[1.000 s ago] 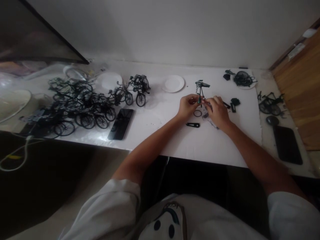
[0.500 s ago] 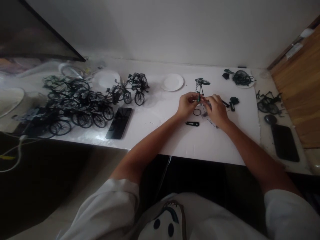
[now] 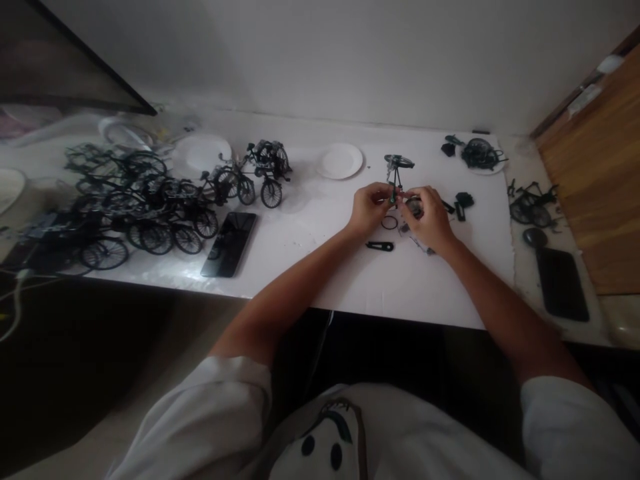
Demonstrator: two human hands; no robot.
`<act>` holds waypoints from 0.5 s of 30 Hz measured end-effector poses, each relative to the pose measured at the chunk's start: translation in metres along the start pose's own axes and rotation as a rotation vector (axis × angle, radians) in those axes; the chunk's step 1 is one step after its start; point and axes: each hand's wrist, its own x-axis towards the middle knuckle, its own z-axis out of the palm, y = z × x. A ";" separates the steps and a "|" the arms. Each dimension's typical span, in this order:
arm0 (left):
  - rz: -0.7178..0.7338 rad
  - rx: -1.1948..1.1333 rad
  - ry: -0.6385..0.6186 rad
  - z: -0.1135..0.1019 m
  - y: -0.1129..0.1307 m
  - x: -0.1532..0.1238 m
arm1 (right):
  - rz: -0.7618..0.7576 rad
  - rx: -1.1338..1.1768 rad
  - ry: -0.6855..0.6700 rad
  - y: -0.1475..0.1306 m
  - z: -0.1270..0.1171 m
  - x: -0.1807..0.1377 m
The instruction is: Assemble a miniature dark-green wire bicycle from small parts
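Observation:
Above the white table, both hands close on a partly built miniature bicycle (image 3: 397, 175), its wheel pointing away from me. My left hand (image 3: 371, 208) pinches the near end of the frame from the left. From the right, my right hand (image 3: 429, 215) has its thumb and fingertips at the same spot, where a small reddish bit shows; the exact contact is hidden. Under the hands lie a thin black ring (image 3: 389, 223) and small grey parts (image 3: 423, 247). A flat black piece with a hole (image 3: 380, 246) rests just nearer to me.
Several assembled miniature bicycles (image 3: 155, 207) crowd the left side, beside a phone (image 3: 230, 244). A white plate (image 3: 341, 162) lies farther back. To the right are black parts (image 3: 464, 201), a plate of wheels (image 3: 483, 157), another miniature bicycle (image 3: 534, 203) and a second dark phone (image 3: 564, 285).
The whole view has shifted slightly, so things appear a little further left. The wheel of the held bicycle has turned somewhat. Both hands keep their grip at the same place.

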 end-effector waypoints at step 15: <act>0.019 0.080 0.077 0.002 0.002 -0.003 | 0.029 0.139 0.131 0.000 -0.008 0.004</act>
